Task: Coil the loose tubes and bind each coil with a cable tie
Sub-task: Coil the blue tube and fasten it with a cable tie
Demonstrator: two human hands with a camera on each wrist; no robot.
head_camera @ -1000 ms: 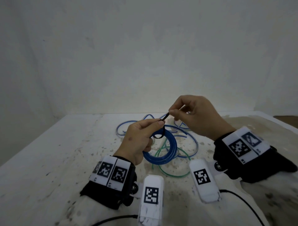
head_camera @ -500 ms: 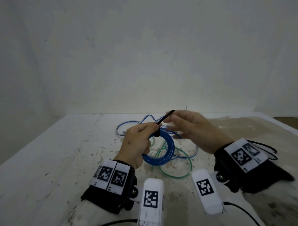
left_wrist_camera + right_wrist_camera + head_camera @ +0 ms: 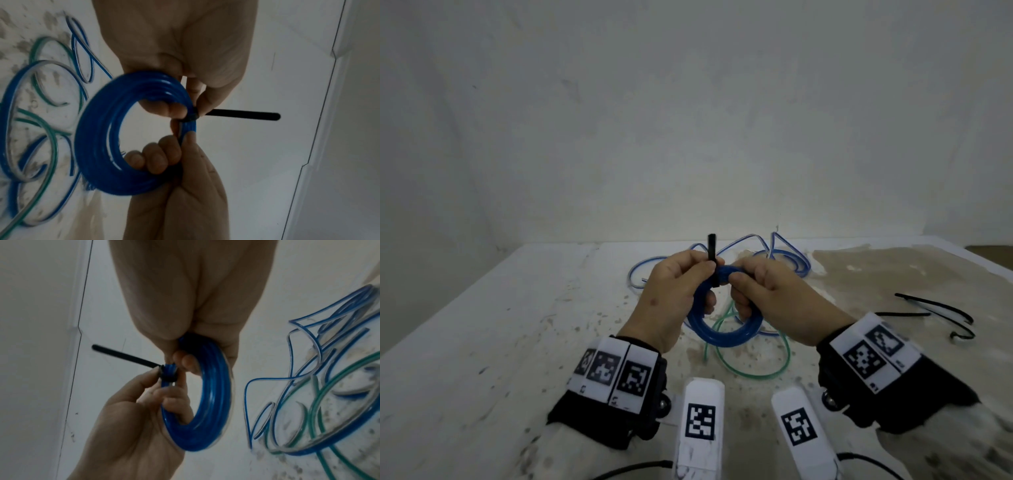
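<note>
A blue tube coil (image 3: 722,337) hangs in the air between both hands, above the table. A black cable tie (image 3: 711,246) is looped round its top, with the tail sticking straight up. My left hand (image 3: 674,294) grips the coil with fingers through the ring, its thumb pressed at the tie's head. My right hand (image 3: 774,294) grips the coil just right of the tie. The left wrist view shows the coil (image 3: 98,129) and the tie tail (image 3: 242,115). In the right wrist view the coil (image 3: 205,426) and tie (image 3: 123,356) show too.
Loose blue-and-clear tubes (image 3: 784,253) lie tangled on the white table (image 3: 517,325) behind the hands. A green tube (image 3: 756,375) curls beneath the coil. Several spare black cable ties (image 3: 941,308) lie at the right. A wall stands close behind.
My right hand let go of the tie tail and came down to grip the coil beside the tie. The tail swung from slanting right to upright.
</note>
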